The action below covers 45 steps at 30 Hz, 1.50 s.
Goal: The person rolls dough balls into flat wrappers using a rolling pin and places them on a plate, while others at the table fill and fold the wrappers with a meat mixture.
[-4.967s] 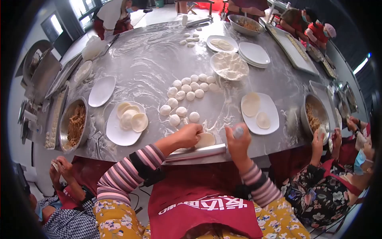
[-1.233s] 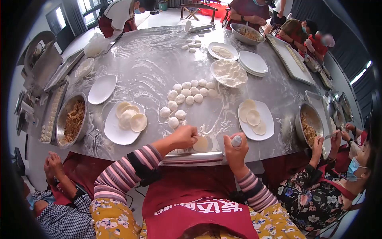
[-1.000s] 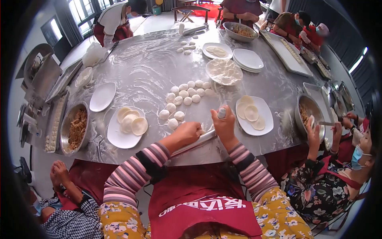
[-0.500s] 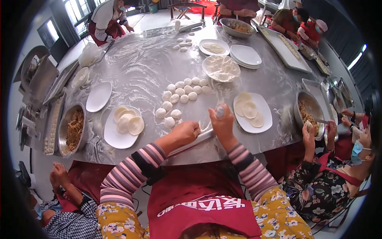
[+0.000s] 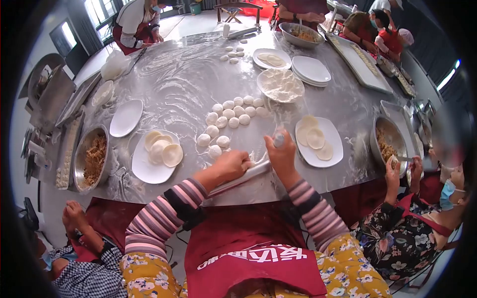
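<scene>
A pale rolling pin [image 5: 255, 170] lies slanted at the table's near edge. My right hand [image 5: 282, 154] is wrapped round its upper right part, and a rounded end shows above the fingers. My left hand [image 5: 231, 166] is closed just above the pin, its fingertips pinching the edge of a small piece of white dough [image 5: 260, 159], mostly hidden. Beyond my hands, several round dough balls [image 5: 228, 113] sit on the floured metal table [image 5: 174, 94]. Flat dough rounds lie on a white plate [image 5: 140, 168] to the left and on another plate [image 5: 335, 141] to the right.
Bowls of filling stand at left [image 5: 106, 171] and right [image 5: 403, 145]. A plate of flour [image 5: 280, 85], stacked plates [image 5: 311, 69] and a long tray [image 5: 357, 64] are farther back. A co-worker's hands [image 5: 394, 175] hold a wrapper at right; other people stand around the table.
The table and its contents appear shifted slightly right in view. My hands stay at the rolling pin, with my right hand slightly farther right in the picture. The right-hand co-worker's hands have moved slightly.
</scene>
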Available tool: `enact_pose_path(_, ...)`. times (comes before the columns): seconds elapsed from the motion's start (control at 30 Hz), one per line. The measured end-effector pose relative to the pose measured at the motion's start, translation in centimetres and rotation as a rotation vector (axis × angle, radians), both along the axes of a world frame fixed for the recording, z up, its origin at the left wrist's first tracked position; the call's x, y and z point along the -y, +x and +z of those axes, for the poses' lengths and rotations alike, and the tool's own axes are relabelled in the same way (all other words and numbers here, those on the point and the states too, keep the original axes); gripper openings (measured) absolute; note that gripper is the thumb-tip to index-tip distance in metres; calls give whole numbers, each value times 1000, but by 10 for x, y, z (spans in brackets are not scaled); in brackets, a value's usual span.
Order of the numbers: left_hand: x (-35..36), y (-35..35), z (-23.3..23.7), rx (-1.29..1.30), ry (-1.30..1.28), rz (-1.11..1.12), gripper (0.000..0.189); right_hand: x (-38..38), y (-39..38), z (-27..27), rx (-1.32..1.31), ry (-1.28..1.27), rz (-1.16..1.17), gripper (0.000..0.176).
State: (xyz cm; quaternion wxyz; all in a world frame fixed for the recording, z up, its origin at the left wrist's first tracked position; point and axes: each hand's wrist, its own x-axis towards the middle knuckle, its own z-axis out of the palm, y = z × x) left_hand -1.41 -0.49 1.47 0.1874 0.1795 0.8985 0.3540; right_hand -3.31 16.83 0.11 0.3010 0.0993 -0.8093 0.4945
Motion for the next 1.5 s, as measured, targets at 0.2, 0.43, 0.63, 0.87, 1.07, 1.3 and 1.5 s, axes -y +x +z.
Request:
enact_pose_path(0.2, 18, -1, -17, 12, 95, 28, 14, -27, 72, 4, -20, 59, -92, 27)
enact_pose_path(0.43, 9, 0, -9, -44, -80, -6, 18, 4, 0, -9, -109, 25, -55, 25)
enact_pose_path(0.63, -3, -8, -4, -31, -54, -63, 20, -28, 77, -7, -59, 23, -3, 29)
enact_pose_path(0.87, -89, -85, 32, -269, 319, -15, 15, -33, 79, 2, 20, -92, 80, 27)
enact_pose_path(1.07, -45, 14, 77, -466, 449, 187, 7, -28, 32, -6, -38, 0, 110, 29)
enact_pose_path(1.3, -64, 120, 2, -456, 154, -435, 42, 4, -12, 55, -28, 71, 309, 29)
enact_pose_path(1.5, -61, 91, -31, -658, -69, -332, 69, 7, -1, 69, -70, 99, 305, 23)
